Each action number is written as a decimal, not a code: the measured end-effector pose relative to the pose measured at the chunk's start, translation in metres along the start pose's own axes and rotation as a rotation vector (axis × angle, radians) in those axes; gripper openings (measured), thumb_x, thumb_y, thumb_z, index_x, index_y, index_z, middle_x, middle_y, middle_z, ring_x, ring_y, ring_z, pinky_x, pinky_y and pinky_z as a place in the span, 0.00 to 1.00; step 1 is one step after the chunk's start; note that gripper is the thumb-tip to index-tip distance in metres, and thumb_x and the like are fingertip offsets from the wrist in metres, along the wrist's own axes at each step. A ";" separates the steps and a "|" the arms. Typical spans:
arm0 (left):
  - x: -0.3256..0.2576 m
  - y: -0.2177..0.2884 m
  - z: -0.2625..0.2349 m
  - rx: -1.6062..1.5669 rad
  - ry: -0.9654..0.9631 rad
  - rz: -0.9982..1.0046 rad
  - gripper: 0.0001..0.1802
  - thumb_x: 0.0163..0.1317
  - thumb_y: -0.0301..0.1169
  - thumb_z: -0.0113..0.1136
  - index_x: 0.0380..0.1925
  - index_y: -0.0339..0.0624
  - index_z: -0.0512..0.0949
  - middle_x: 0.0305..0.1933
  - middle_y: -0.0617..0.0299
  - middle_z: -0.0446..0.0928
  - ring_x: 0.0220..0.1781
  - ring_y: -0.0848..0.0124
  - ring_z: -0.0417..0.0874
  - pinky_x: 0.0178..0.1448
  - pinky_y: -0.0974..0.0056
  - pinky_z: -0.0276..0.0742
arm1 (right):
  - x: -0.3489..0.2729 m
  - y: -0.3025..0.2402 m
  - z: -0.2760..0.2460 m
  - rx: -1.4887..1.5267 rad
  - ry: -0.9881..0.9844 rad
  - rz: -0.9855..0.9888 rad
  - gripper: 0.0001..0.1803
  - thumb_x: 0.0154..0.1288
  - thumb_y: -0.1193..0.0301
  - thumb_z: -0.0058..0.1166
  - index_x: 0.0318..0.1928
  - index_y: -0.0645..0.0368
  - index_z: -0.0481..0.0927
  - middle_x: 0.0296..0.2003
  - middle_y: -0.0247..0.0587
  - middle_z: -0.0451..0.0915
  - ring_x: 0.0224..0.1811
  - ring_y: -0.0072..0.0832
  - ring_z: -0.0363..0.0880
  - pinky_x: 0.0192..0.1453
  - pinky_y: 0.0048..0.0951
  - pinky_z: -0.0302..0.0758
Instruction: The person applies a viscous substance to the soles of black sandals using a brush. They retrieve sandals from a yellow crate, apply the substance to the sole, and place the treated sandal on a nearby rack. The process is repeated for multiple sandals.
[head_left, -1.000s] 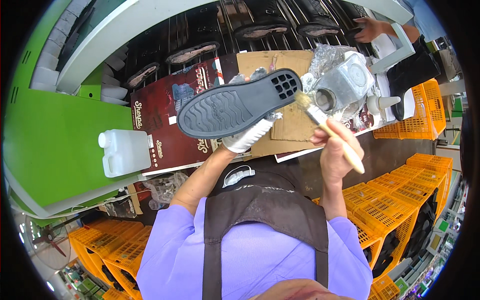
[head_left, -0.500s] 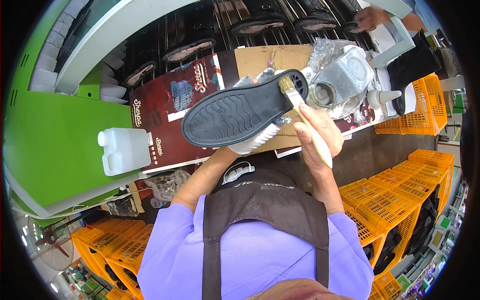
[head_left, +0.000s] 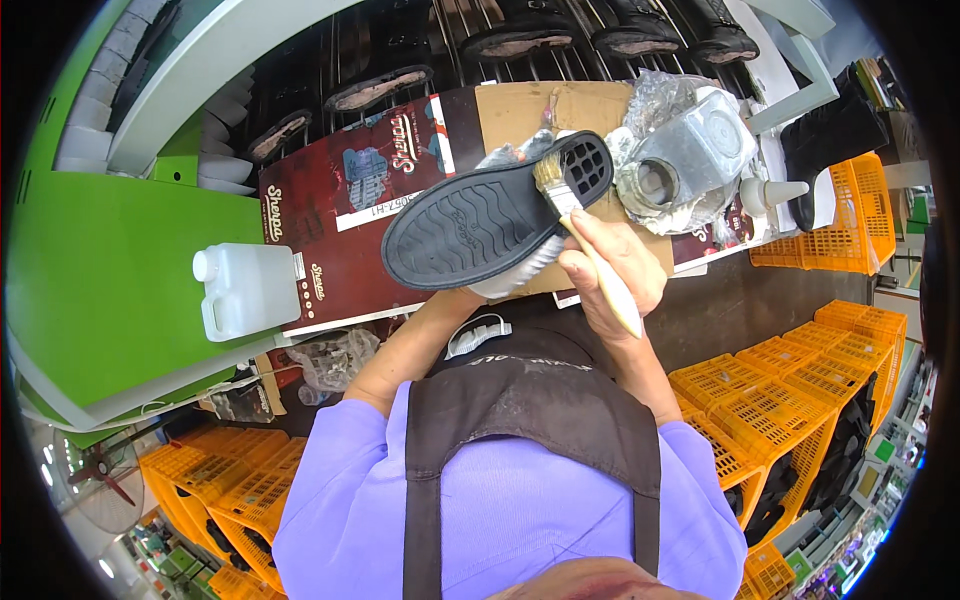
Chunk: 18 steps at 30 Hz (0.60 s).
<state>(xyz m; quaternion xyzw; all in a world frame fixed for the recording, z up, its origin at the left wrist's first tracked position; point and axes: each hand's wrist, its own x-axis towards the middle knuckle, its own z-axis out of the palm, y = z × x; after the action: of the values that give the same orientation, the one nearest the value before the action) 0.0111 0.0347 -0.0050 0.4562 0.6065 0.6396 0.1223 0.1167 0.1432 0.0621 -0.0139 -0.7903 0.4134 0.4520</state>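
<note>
My left hand [head_left: 522, 279], in a whitish glove, holds a black rubber shoe sole [head_left: 465, 232] from beneath, and the sole covers most of its fingers. The sole's face, with wavy ridges and a heel of small square hollows, is turned up, the heel toward the right. Between bare fingers and thumb, my right hand [head_left: 622, 272] grips a paintbrush [head_left: 607, 277] by its pale wooden handle. Its bristles touch the sole just in front of the heel hollows. Right of the heel lies a cut-open clear plastic jug [head_left: 705, 145], its round mouth smeared with white.
Black boots [head_left: 375, 60] lie along a roller rack at the back. A white jug [head_left: 250, 290] stands at the left by the green panel [head_left: 130, 280]. A white nozzle bottle [head_left: 770, 195] lies far right. Orange crates [head_left: 770, 400] are stacked on both sides behind me.
The brush has moved left, off the heel hollows toward the sole's middle. The sole has shifted slightly right. Another person's hand at the upper right has left the view.
</note>
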 end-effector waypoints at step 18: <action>0.001 0.000 0.005 -0.733 0.078 -0.186 0.41 0.58 0.35 0.61 0.66 0.38 0.50 0.68 0.54 0.57 0.69 0.67 0.58 0.71 0.60 0.53 | 0.000 -0.008 0.014 -0.018 -0.067 -0.116 0.17 0.57 0.68 0.63 0.39 0.71 0.79 0.25 0.46 0.80 0.23 0.28 0.78 0.28 0.23 0.74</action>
<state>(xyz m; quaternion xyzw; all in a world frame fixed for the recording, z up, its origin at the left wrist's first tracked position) 0.0147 0.0386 -0.0058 0.3003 0.3804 0.8172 0.3118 0.1096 0.1291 0.0641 0.0416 -0.8082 0.3797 0.4483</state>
